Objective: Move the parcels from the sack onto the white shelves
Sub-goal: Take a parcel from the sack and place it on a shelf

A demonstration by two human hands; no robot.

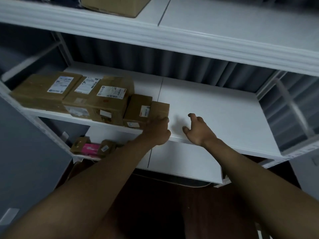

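Several brown cardboard parcels with white labels stand in a row on the left half of the middle white shelf (215, 107). The rightmost is a small brown parcel (159, 109) at the shelf's front edge. My left hand (158, 131) grips its near end. My right hand (196, 129) hovers just right of it over bare shelf, fingers loosely spread, holding nothing. The sack is not in view.
The upper shelf (224, 19) carries a brown box (114, 6) at the top left. On the lower shelf sits a pink and brown parcel (93, 148). Grey corrugated wall lies behind. White shelf posts stand at left and right.
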